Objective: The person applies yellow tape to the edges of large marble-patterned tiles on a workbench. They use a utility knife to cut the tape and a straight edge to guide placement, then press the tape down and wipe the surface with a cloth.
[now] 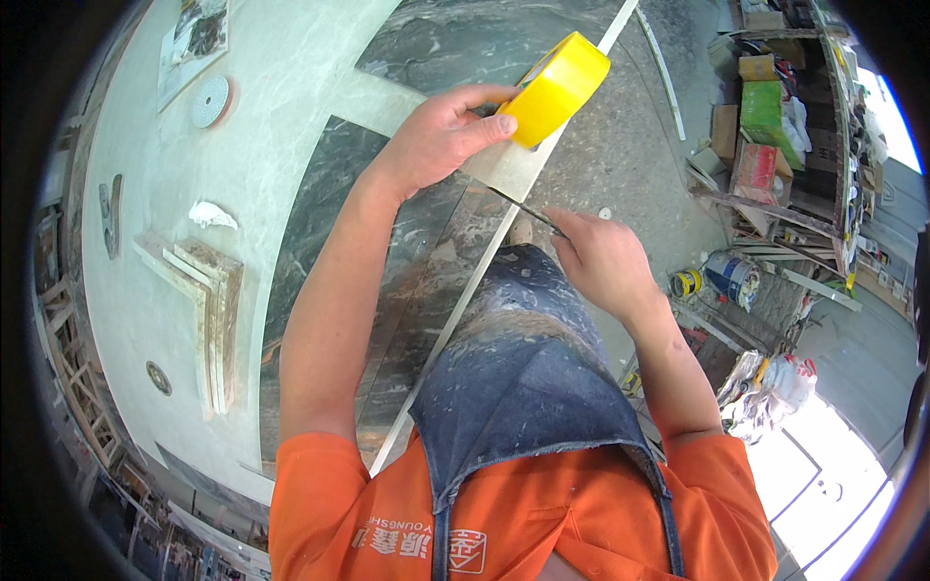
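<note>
Two containers on the floor, head view: a squat round yellow-and-dark tin (686, 283) just beside a larger cylindrical bucket with a printed wrap (733, 278); contents of both, can't tell. Wooden shelf rack (835, 208) at right holds a bright green box (763, 114) with white plastic sheeting (795, 126) against it, plus a red-and-tan cardboard box (754, 174) below; insides hidden.

Left hand (438, 143): thumb and fingers parted by the width of a glossy yellow roll of tape (570, 85), gripping its near-left side. Roll is tilted, up over the pale edge of the dark veined stone slab (387, 261).

Right hand (603, 259): fingers closed around a thin dark straight tool (531, 212). Tip points up-left to the slab edge, just below the roll; contact, can't tell.
</note>
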`<state>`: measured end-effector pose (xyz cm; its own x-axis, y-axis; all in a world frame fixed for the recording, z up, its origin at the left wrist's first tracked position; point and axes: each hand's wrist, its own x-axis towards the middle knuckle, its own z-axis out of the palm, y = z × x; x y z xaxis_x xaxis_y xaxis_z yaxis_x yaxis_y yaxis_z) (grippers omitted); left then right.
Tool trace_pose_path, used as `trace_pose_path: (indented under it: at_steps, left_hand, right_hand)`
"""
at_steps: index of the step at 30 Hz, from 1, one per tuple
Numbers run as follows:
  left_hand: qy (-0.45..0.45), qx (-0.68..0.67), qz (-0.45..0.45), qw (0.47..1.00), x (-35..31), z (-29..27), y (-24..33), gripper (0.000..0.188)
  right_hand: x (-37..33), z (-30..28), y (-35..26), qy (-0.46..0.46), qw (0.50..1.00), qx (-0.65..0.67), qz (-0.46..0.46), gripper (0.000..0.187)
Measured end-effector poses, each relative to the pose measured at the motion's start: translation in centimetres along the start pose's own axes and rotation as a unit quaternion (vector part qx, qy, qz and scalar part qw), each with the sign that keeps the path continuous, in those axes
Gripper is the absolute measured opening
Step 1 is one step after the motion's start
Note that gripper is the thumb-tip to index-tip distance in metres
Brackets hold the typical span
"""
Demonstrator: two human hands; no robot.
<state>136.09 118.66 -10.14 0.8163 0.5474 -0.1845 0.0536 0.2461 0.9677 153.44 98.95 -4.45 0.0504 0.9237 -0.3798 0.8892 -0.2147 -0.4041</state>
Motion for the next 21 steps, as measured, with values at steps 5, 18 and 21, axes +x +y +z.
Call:
trace_pose_path:
  at_steps: [5,18,21]
  left_hand:
    - [0.006,0.011,0.005,1.0,0.0,0.0,-0.1,0.048]
    - [0.022,0.006,0.006,1.0,-0.3,0.4,-0.5,0.049]
    - [0.022,-0.004,0.013,1.0,0.1,0.5,-0.9,0.048]
  right_hand:
    - [1.4,0.1,-1.1,0.027,0.999,0.02,-0.022,0.031]
    - [2.7,0.5,-0.5,0.002,1.0,0.002,-0.02,0.027]
    - [1.6,-0.4,-0.3,-0.048,0.998,-0.028,0.024,0.034]
